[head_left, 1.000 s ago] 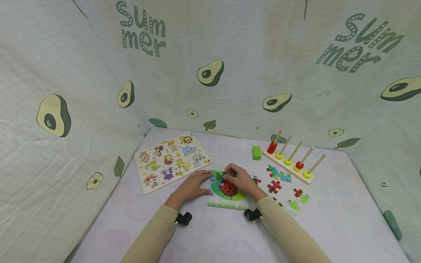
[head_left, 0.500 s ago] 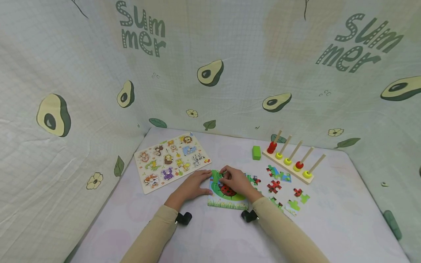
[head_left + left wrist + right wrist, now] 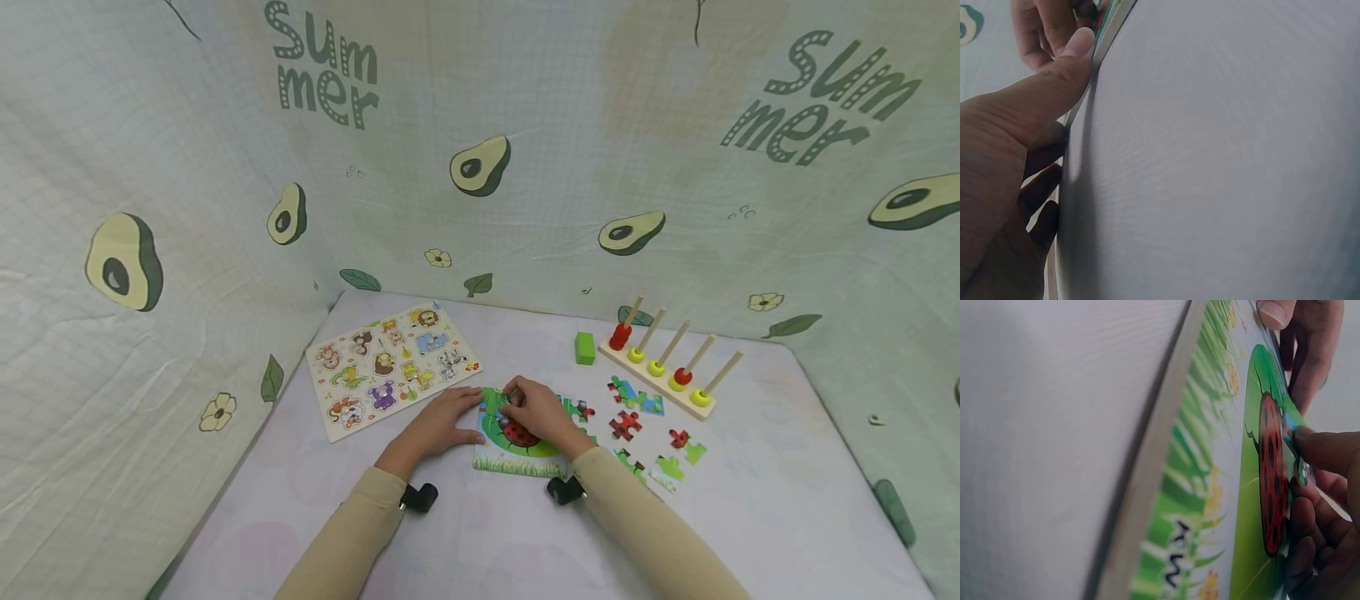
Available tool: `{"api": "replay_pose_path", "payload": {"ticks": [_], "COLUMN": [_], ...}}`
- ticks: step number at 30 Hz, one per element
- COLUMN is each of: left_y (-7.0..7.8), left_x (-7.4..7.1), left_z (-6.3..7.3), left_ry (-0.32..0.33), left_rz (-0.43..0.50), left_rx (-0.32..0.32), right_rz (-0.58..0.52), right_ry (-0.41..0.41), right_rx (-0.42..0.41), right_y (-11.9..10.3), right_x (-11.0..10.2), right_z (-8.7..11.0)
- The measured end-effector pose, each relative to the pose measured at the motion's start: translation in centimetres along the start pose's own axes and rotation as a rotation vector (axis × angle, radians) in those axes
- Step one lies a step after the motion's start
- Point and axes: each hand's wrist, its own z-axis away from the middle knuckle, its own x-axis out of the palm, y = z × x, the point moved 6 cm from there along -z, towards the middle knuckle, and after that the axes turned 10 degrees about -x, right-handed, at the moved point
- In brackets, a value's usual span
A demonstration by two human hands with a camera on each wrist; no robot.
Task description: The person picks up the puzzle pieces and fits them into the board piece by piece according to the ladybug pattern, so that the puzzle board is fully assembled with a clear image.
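Note:
A ladybug picture board (image 3: 517, 465) lies flat on the table between both hands. Along its left edge rests my left hand (image 3: 442, 421), thumb stretched toward the lower side and fingertips at the upper left corner. Over the board's upper part, my right hand (image 3: 542, 414) pinches a small green jigsaw piece (image 3: 1293, 415) between thumb and fingers. In the right wrist view this piece is close to the board's surface, above the printed red ladybug (image 3: 1271, 481), and the fingers partly hide it. The left wrist view shows the left thumb (image 3: 1079, 44) at the board's edge.
Several loose jigsaw pieces, including a red one (image 3: 625, 426), lie right of the board. Behind them stand a pegged stacking toy (image 3: 652, 379) and a green block (image 3: 585, 348). An animal peg puzzle (image 3: 390, 367) lies at the left, close to the left hand.
My right hand has moved slightly left and lower over the board with the jigsaw piece, uncovering loose pieces on the right. The left hand has stayed in place.

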Motion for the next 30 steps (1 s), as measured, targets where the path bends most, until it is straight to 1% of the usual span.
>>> {"api": "replay_pose_path", "payload": {"ticks": [4,10,13,18,24,26,30], "left_y": [0.0,-0.06,-0.05,-0.04,-0.04,-0.04,-0.01], "left_x": [-0.03,0.02,0.04,0.02,-0.01,-0.02,-0.03], "left_z": [0.01,-0.02,-0.01,0.01,0.05,0.04,0.05], "left_ry": [0.001,0.0,0.0,-0.001,-0.001,0.0,0.002], "left_rz": [0.003,0.009,0.006,0.006,0.011,0.01,0.004], "left_rx": [0.006,0.01,0.012,0.009,0.006,0.007,0.01], "right_rz": [-0.004,-0.069,-0.071,-0.059,-0.13,-0.123,-0.052], "right_ry": [0.021,0.054,0.05,0.009,0.026,0.037,0.049], "right_rx": [0.011,0.056,0.04,0.0,0.022,0.032,0.025], "right_y": [0.02,0.2,0.11,-0.18,-0.23,-0.15,-0.19], "right_x": [-0.12,-0.36,-0.43,-0.43,-0.55,-0.53,-0.31], "right_z": [0.05,0.24,0.19,0.14,0.11,0.09,0.05]}}
